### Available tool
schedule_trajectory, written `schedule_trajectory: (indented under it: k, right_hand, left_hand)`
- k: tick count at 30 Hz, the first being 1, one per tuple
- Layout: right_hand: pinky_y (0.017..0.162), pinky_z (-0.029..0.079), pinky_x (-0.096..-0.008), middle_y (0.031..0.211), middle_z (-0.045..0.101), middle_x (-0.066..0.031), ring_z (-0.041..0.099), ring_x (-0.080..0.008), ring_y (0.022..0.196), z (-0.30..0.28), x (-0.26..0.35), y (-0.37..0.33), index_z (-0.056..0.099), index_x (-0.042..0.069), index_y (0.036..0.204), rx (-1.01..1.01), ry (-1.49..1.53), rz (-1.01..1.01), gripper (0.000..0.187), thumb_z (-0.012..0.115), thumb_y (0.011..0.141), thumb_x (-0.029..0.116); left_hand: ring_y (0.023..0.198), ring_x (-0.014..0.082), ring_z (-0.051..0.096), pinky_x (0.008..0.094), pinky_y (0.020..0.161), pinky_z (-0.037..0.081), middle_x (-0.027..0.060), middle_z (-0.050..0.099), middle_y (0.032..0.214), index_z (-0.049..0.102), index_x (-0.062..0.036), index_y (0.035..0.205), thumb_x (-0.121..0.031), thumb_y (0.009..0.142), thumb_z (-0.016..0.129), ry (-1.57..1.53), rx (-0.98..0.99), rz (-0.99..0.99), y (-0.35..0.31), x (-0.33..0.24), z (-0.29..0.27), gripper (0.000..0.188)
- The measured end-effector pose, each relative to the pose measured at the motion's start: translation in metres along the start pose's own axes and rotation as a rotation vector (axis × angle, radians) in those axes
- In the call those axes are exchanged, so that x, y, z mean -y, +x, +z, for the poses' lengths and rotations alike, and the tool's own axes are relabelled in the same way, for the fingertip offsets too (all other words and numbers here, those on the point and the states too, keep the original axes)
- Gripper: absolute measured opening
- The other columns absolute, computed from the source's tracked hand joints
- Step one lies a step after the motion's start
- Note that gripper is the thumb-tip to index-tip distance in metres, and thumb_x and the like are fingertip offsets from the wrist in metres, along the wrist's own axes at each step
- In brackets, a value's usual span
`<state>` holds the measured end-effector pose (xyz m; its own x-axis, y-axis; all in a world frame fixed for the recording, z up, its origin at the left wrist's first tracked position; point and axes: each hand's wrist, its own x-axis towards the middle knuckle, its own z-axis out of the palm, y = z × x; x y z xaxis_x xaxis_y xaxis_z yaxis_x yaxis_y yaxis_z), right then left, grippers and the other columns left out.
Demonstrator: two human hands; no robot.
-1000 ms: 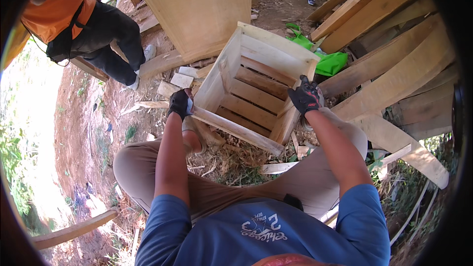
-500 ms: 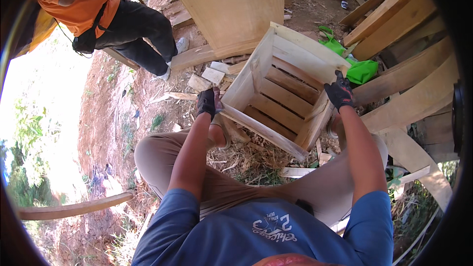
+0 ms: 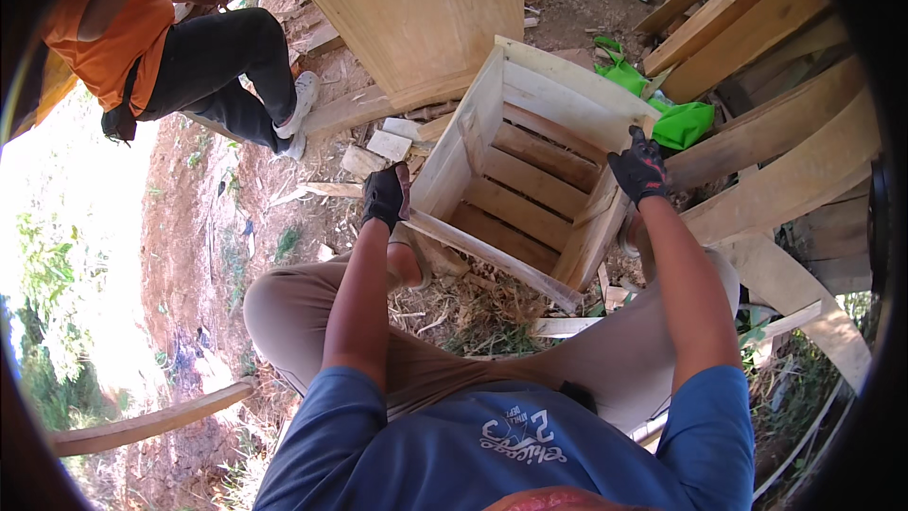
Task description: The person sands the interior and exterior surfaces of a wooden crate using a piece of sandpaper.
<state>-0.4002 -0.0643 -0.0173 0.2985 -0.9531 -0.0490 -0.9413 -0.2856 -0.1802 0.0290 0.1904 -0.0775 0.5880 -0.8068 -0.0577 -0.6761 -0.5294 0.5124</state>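
A pale wooden crate [image 3: 541,197] with a slatted bottom sits tilted on the ground between my knees, its hollow side facing me. My left hand [image 3: 386,197], in a dark glove, is closed at the crate's left corner, with the fingertips partly hidden. On the opposite side, my right hand [image 3: 638,167], gloved too, grips the right rim with its fingers bent over the edge. No tool shows in either hand.
A wide wooden panel [image 3: 426,14] stands beyond the crate. Long boards [image 3: 728,24] are piled at the right, beside a bright green bag [image 3: 683,123]. Wood scraps [image 3: 386,145] litter the dirt. A person in an orange shirt [image 3: 104,14] is at the far left.
Both my hands stay at the crate's sides, and the right hand's fingers have shifted slightly. The view has moved a little. The other person's legs and arm have changed position.
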Motion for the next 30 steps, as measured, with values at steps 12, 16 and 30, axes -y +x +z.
schedule_trajectory:
  k: [12,16,30]
  right_hand:
    - [0.115,0.039,-0.0505,0.148,0.052,-0.0249,0.048,-0.0421,0.138,-0.028,0.017,-0.008,0.047,0.012,0.153,0.123,-0.251,0.102,0.080,0.066,0.084,0.049]
    - [0.113,0.040,-0.0496,0.147,0.056,-0.0207,0.054,-0.0358,0.135,-0.057,0.071,-0.039,0.054,0.013,0.148,0.086,-0.172,-0.181,0.081,0.064,0.085,0.063]
    - [0.111,0.041,-0.0539,0.142,0.056,-0.0191,0.054,-0.0346,0.131,-0.108,0.159,-0.129,0.054,0.008,0.144,-0.500,0.217,-1.044,0.071,0.075,0.082,0.035]
  left_hand:
    - [0.101,0.0428,0.072,0.0540,0.085,0.056,0.0248,0.074,0.102,0.072,-0.0069,0.110,-0.053,0.107,0.023,0.025,-0.094,-0.296,0.016,0.004,-0.019,0.067]
    - [0.106,0.0469,0.067,0.0544,0.087,0.053,0.0270,0.072,0.105,0.069,-0.0071,0.116,-0.059,0.105,0.035,-0.006,-0.212,-0.026,0.004,-0.093,-0.090,0.063]
    - [0.090,0.0303,0.074,0.0428,0.081,0.057,0.0163,0.075,0.089,0.075,-0.0022,0.101,-0.040,0.102,0.053,-0.085,0.114,0.445,-0.036,-0.169,-0.077,0.043]
